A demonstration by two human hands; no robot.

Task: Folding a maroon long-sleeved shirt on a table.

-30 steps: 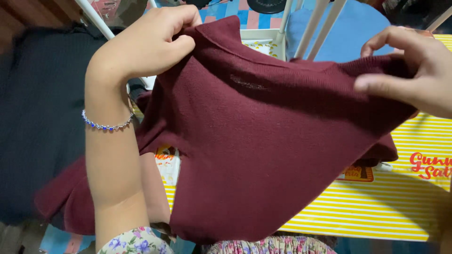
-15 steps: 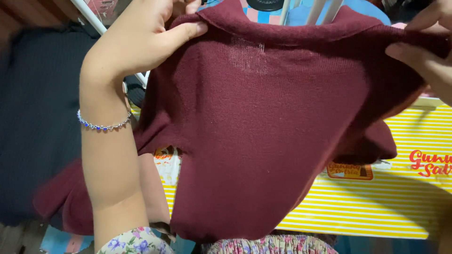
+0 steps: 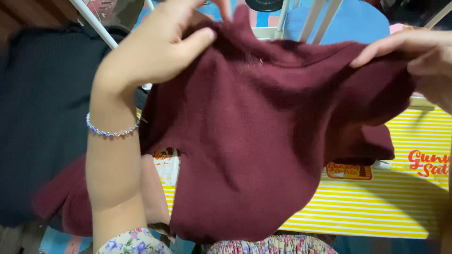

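I hold up a maroon knit garment (image 3: 254, 141) in front of me with both hands. My left hand (image 3: 155, 47), with a blue beaded bracelet on the wrist, pinches the top left edge near the collar. My right hand (image 3: 419, 56) grips the top right edge at the frame's right side. The cloth sags between them and hangs down toward my lap; one sleeve trails off to the lower left.
A yellow-and-white striped surface (image 3: 376, 207) with red lettering lies under the garment at right. A dark ribbed cloth (image 3: 42, 117) lies at left. White rack bars (image 3: 320, 19) and a blue item (image 3: 362, 23) stand behind. My floral-print clothing (image 3: 268, 245) shows at the bottom.
The garment was stretched taut and raised half a second ago; now my hands have come slightly lower and the cloth sags and creases between them.
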